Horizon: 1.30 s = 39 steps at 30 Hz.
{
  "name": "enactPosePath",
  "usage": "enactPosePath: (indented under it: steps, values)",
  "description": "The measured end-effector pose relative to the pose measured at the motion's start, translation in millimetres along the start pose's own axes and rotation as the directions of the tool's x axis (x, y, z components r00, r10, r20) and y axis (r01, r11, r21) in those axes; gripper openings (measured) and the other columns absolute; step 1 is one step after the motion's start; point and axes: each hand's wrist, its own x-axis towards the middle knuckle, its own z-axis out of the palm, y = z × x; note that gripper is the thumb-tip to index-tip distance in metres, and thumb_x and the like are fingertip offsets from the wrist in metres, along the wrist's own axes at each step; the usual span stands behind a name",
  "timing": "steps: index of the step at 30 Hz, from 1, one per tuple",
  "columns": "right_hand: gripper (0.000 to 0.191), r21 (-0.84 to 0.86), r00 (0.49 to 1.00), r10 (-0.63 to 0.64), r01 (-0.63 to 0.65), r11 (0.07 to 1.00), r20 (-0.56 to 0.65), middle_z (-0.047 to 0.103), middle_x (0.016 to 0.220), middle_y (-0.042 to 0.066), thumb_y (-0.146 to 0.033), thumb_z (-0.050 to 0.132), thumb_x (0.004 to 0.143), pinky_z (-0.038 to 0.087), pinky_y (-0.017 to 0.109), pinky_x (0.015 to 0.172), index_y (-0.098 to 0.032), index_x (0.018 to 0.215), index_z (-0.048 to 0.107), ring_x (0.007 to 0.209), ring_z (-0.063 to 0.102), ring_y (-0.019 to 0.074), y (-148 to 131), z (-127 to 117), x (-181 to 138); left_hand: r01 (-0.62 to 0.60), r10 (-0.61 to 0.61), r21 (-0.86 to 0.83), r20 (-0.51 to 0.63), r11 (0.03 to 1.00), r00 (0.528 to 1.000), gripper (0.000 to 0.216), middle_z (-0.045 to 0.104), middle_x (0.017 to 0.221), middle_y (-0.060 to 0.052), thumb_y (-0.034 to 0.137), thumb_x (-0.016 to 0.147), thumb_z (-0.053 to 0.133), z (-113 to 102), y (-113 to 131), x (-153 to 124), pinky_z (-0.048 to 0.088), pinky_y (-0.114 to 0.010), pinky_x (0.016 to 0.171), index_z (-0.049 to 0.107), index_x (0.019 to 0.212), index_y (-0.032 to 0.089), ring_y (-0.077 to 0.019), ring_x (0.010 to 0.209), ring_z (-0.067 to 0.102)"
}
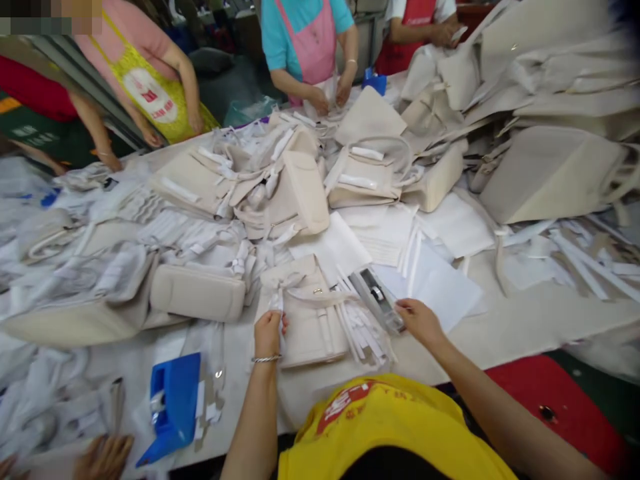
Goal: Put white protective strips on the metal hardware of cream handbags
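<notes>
Where the left hand (269, 333) closes its fingers round the paper-wrapped strap (277, 299) of the cream handbag (313, 333), the grip looks firm and low on the strap. I judge that right: held there, the wrapping cannot slide or unwind while the other hand works. The handbag lies flat on the worktop (525, 320) directly in front of the person, between the two hands, with a sheaf of white paper strips (363, 333) fanned against its right edge. Further right, the right hand (420, 321) pinches the near end of a clear plastic sleeve (376, 298) between thumb and fingers; the sleeve lies slanted over the strips. It would be best to lift the sleeve clear of the strips rather than drag it, since loose paper would likely catch and scatter.

As for holders, the blue tape dispenser (173, 400) near the left edge carries what looks like a roll of tape at its lower end. The cream pouch (197, 292) above it is closed, its contents unseen. The handbag in hand is shut too. The clear sleeve shows a small dark piece inside. The large cream bags (550, 170) heaped at the far right lie closed, and what they hold cannot be told.
</notes>
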Motion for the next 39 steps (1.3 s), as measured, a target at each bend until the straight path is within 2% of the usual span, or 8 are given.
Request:
enactPosePath:
  steps: [3, 6, 15, 21, 26, 30, 35, 39]
  values:
    - [0.024, 0.201, 0.936, 0.319, -0.345, 0.917, 0.15, 0.06, 0.079, 0.01, -0.031, 0.059, 0.06, 0.049, 0.032, 0.059, -0.013, 0.075, 0.062, 0.073, 0.056, 0.0224, 63.5, -4.4, 8.5, -0.022, 0.022, -0.011, 0.026, 1.0, 0.999, 0.02, 0.047, 0.046, 0.004, 0.032, 0.063, 0.048, -1.3, -2.7, -3.5, 0.028, -0.018, 0.038, 0.051, 0.063, 0.012, -0.0045, 0.036, 0.037]
    - [0.031, 0.29, 0.893, 0.394, -0.444, 0.848, 0.217, 0.06, 0.083, 0.013, -0.033, 0.063, 0.054, 0.049, 0.03, 0.053, -0.013, 0.077, 0.062, 0.072, 0.057, 0.0231, 90.4, 7.3, 13.5, -0.039, 0.04, -0.021, 0.028, 0.999, 0.999, 0.021, 0.048, 0.047, 0.004, 0.033, 0.064, 0.048, -3.8, -6.4, -2.8, 0.029, -0.018, 0.038, 0.051, 0.063, 0.012, -0.0043, 0.036, 0.038]
    - [0.017, 0.27, 0.832, 0.487, -0.549, 0.791, 0.265, 0.06, 0.066, 0.011, -0.024, 0.064, 0.049, 0.048, 0.028, 0.054, -0.012, 0.06, 0.06, 0.062, 0.055, 0.0185, 55.2, 12.1, 20.3, -0.064, 0.065, -0.03, 0.043, 0.998, 0.997, 0.026, 0.051, 0.05, 0.003, 0.037, 0.065, 0.049, -8.2, -7.3, -6.4, 0.031, -0.018, 0.039, 0.053, 0.069, 0.011, -0.0042, 0.036, 0.041]
    - [0.024, 0.47, 0.873, 0.393, -0.486, 0.736, 0.288, 0.061, 0.074, 0.009, -0.028, 0.067, 0.049, 0.046, 0.029, 0.065, -0.011, 0.063, 0.058, 0.07, 0.055, 0.0173, 34.5, 2.9, -3.3, -0.041, 0.041, -0.018, 0.028, 0.999, 0.999, 0.026, 0.052, 0.051, 0.003, 0.037, 0.063, 0.052, -4.5, -14.7, 2.6, 0.033, -0.018, 0.039, 0.054, 0.07, 0.012, -0.0043, 0.037, 0.042]
    - [0.027, 0.383, 0.951, 0.286, -0.309, 0.871, 0.116, 0.06, 0.083, 0.008, -0.038, 0.063, 0.056, 0.044, 0.025, 0.064, -0.013, 0.066, 0.058, 0.077, 0.054, 0.0176, 42.1, -11.5, -26.6, -0.033, 0.034, -0.014, 0.042, 0.999, 0.999, 0.027, 0.052, 0.051, 0.003, 0.037, 0.063, 0.053, -1.2, -15.5, 6.2, 0.033, -0.017, 0.038, 0.054, 0.071, 0.012, -0.0045, 0.037, 0.042]
    - [0.031, 0.431, 0.907, 0.369, -0.422, 0.798, 0.205, 0.055, 0.061, 0.001, -0.035, 0.065, 0.055, 0.034, 0.02, 0.043, -0.012, 0.075, 0.058, 0.048, 0.043, 0.0079, 58.8, -10.8, -41.9, -0.017, 0.018, -0.023, 0.038, 1.0, 0.999, 0.026, 0.051, 0.05, 0.004, 0.036, 0.062, 0.053, 0.6, -12.6, 4.5, 0.033, -0.017, 0.037, 0.054, 0.07, 0.011, -0.0045, 0.037, 0.041]
    - [0.038, 0.53, 0.871, 0.416, -0.49, 0.692, 0.263, 0.056, 0.061, 0.003, -0.032, 0.068, 0.048, 0.031, 0.02, 0.042, -0.011, 0.079, 0.058, 0.045, 0.039, 0.0067, 77.7, 7.6, -41.5, -0.01, 0.012, -0.05, 0.043, 0.999, 0.999, 0.027, 0.051, 0.05, 0.004, 0.037, 0.061, 0.054, 0.7, -13.1, 4.3, 0.031, -0.017, 0.036, 0.054, 0.07, 0.011, -0.0046, 0.036, 0.041]
    - [0.035, 0.327, 0.935, 0.316, -0.352, 0.877, 0.16, 0.059, 0.064, 0.004, -0.038, 0.06, 0.056, 0.037, 0.025, 0.048, -0.014, 0.082, 0.059, 0.049, 0.046, 0.0116, 92.1, 8.4, -32.6, -0.027, 0.028, -0.05, 0.021, 0.998, 0.999, 0.026, 0.051, 0.05, 0.004, 0.036, 0.063, 0.053, 0.3, -15.0, 3.0, 0.03, -0.016, 0.036, 0.053, 0.07, 0.012, -0.0045, 0.036, 0.041]
